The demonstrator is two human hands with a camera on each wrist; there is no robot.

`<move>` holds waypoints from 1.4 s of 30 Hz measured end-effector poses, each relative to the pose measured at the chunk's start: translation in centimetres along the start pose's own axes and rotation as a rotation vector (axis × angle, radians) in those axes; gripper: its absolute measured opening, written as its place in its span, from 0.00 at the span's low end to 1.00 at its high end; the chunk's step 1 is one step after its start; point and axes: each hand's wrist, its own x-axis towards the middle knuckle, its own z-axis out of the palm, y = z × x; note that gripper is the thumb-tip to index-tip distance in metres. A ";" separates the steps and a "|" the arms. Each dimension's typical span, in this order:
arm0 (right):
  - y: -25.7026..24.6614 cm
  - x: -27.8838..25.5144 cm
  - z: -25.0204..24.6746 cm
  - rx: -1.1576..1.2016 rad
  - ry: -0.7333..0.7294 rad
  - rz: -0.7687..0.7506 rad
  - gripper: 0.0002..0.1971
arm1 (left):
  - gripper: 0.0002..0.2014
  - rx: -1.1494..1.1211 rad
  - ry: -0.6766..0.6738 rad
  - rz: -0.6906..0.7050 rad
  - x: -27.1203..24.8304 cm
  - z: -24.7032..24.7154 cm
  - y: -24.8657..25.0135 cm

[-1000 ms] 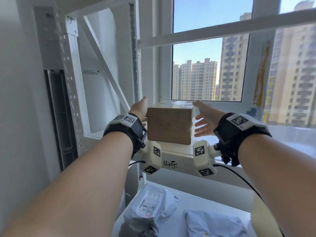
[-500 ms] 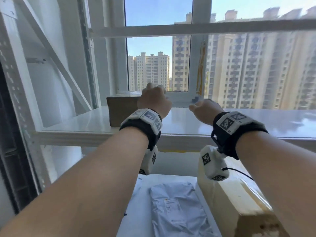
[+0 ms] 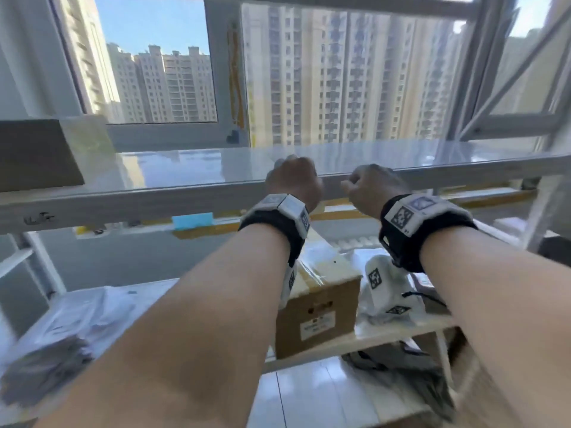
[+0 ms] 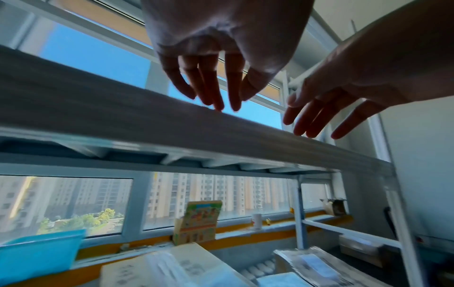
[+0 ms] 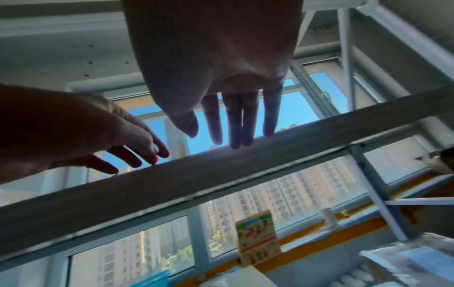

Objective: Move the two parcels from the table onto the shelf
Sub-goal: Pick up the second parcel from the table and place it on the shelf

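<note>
A brown cardboard parcel (image 3: 37,152) stands on the white shelf (image 3: 185,171) at the far left, apart from both hands. My left hand (image 3: 293,180) and right hand (image 3: 370,186) hover side by side at the shelf's front edge. In the left wrist view the left hand (image 4: 216,87) hangs with loose fingers over the shelf edge (image 4: 123,116) and holds nothing. The right wrist view shows the right hand (image 5: 233,126) the same, fingers straight and bare. A second cardboard parcel (image 3: 318,313) with a white label sits on the table below the hands.
Grey mailer bags (image 3: 55,335) lie on the table (image 3: 386,335) at the left. A blue bin (image 4: 36,252), a colourful carton (image 4: 196,221) and a white cup (image 4: 256,221) stand by the window sill. Shelf uprights (image 3: 550,211) rise at the right. A dark bag (image 3: 401,375) lies on the floor.
Both hands have let go of the brown parcel and moved right along the shelf edge. The view has swung right, so the parcel now sits at the far left.
</note>
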 end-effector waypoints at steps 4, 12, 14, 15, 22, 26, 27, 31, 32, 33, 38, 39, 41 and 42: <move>11.0 -1.0 -1.1 -0.077 -0.067 0.108 0.17 | 0.16 -0.028 -0.094 0.057 -2.2 7.1 8.7; 31.7 -4.4 -1.5 -0.151 -0.185 0.312 0.18 | 0.19 -0.032 -0.514 0.124 -5.9 21.3 23.6; 35.7 -4.8 -1.9 -0.150 -0.197 0.367 0.18 | 0.19 -0.038 -0.549 0.149 -6.1 23.9 26.8; 37.6 -4.9 -2.1 -0.146 -0.200 0.393 0.18 | 0.19 -0.051 -0.559 0.160 -6.0 25.0 28.4; 50.4 -4.5 -2.6 -0.132 -0.183 0.505 0.19 | 0.17 -0.108 -0.649 0.224 -5.8 34.7 38.5; 58.2 -2.8 -2.6 -0.139 -0.179 0.605 0.16 | 0.18 -0.182 -0.716 0.256 -4.4 41.2 43.9; 60.2 -2.3 -2.6 -0.130 -0.183 0.632 0.16 | 0.18 -0.199 -0.734 0.261 -3.7 42.8 45.4; 66.8 0.4 -3.9 -0.117 -0.187 0.719 0.17 | 0.17 -0.235 -0.826 0.265 -1.0 47.9 50.7; 68.4 1.2 -4.3 -0.111 -0.166 0.739 0.16 | 0.17 -0.242 -0.829 0.271 -0.1 49.1 52.0; 69.8 1.8 -4.6 -0.104 -0.144 0.756 0.16 | 0.17 -0.249 -0.821 0.273 0.6 50.2 53.3; 76.1 4.1 -5.1 -0.083 -0.134 0.810 0.15 | 0.18 -0.218 -0.829 0.316 2.6 54.5 59.5; 77.5 4.5 -5.2 -0.079 -0.136 0.817 0.15 | 0.18 -0.214 -0.830 0.327 3.2 55.4 60.7; 80.5 5.5 -5.6 -0.076 -0.139 0.816 0.15 | 0.18 -0.206 -0.814 0.327 4.6 57.2 63.0; 82.2 6.2 -5.8 -0.079 -0.140 0.810 0.14 | 0.18 -0.200 -0.806 0.319 5.3 58.2 64.3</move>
